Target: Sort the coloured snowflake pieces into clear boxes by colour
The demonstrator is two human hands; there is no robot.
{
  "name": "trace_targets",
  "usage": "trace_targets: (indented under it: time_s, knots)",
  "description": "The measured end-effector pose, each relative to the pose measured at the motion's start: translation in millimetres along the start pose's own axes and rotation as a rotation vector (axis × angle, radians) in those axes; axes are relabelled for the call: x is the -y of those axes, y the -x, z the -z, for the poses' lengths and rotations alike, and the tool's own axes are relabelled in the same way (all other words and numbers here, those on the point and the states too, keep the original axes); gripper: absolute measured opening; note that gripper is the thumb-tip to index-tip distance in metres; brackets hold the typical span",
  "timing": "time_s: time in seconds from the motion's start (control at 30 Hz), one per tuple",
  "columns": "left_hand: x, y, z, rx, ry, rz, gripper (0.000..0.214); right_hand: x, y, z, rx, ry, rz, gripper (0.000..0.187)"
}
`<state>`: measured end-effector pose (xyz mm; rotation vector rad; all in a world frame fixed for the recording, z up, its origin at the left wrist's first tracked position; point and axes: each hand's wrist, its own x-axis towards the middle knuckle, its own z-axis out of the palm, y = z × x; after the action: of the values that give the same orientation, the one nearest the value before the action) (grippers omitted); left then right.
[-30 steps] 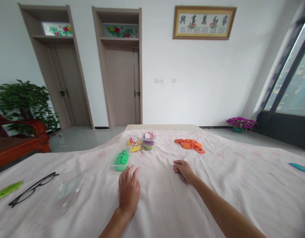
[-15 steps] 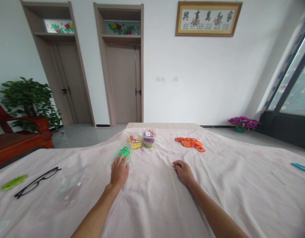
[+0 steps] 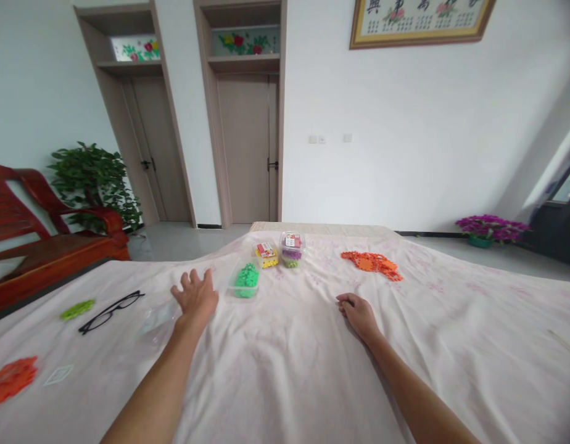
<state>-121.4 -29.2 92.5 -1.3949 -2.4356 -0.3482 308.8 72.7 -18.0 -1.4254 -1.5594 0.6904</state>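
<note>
My left hand is open with its fingers spread, just left of a clear plastic box and apart from it. Inside the box lies a heap of green crochet-like pieces. A crumpled clear plastic bag or lid rests by my left wrist. My right hand lies on the cloth with its fingers curled closed; whatever they might hold is hidden. Beyond it spreads a flat orange lacy piece. Behind the green box stand a box with yellow pieces and one with purple and green pieces.
Black-framed glasses lie at the left beside a lime-green lacy piece. A red-orange piece sits at the near left edge. A pale wrinkled cloth covers the surface. A red wooden chair stands beyond its left side.
My left hand has left the green box and moved left, its fingers spreading. My right hand has stayed resting on the cloth. The view has turned left.
</note>
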Motion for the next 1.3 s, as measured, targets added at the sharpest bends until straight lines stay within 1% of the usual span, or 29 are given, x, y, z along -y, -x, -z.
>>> trace_targets:
  time_s: [0.1,0.2,0.3,0.4,0.5,0.57,0.63,0.73,0.87,0.93,1.0,1.07,1.17,1.23,1.3]
  knots:
    - [25.7,-4.2,-9.9,0.19,-0.018,0.105,0.053,1.7,2.2,-0.1,-0.007,0.0,0.008,0.031]
    - [45.5,-6.9,-21.6,0.279,-0.01,0.155,0.054,2.8,4.1,-0.3,-0.009,-0.009,0.025,0.03]
    - [55.6,-9.8,-22.7,0.293,-0.062,0.07,0.05,2.8,5.5,-0.5,-0.026,-0.019,0.038,0.029]
    - [60.3,-13.2,-12.9,0.315,-0.111,-0.01,0.05,2.8,6.1,-0.3,-0.025,-0.034,0.041,0.029]
    - [66.1,-15.9,-2.5,0.313,-0.12,-0.02,0.053,3.5,5.6,0.2,-0.018,-0.031,0.046,0.029]
    - [69.8,-15.3,1.2,0.289,-0.106,-0.015,0.055,4.0,5.0,0.6,-0.018,-0.015,0.044,0.029]
    - [70.1,-11.0,3.7,0.26,-0.083,-0.047,0.055,4.5,4.5,0.8,-0.013,0.006,0.037,0.03]
    - [59.6,3.3,11.2,0.228,-0.042,-0.131,0.056,5.1,4.5,1.0,-0.005,0.032,0.031,0.032]
    - [29.1,29.9,31.2,0.238,0.025,-0.219,0.054,6.1,5.0,1.3,-0.002,0.047,0.013,0.034]
    - [12.0,41.6,40.0,0.231,0.121,-0.282,0.049,6.3,4.9,1.4,0.007,0.043,0.008,0.034]
    - [-4.5,50.6,44.4,0.221,0.275,-0.363,0.045,5.9,4.5,1.2,0.015,0.031,0.006,0.034]
    - [-19.9,57.0,43.9,0.218,0.489,-0.451,0.041,4.8,3.8,0.9,0.019,0.024,0.004,0.034]
    - [-39.4,63.3,37.3,0.208,0.751,-0.543,0.033,2.7,2.7,0.5,0.013,0.026,-0.007,0.033]
    - [-49.2,66.2,33.1,0.189,0.875,-0.555,0.03,1.9,2.4,0.6,0.01,0.02,-0.018,0.033]
    - [-56.9,68.0,31.5,0.133,0.987,-0.492,0.03,2.6,2.8,1.0,0.01,-0.002,-0.026,0.033]
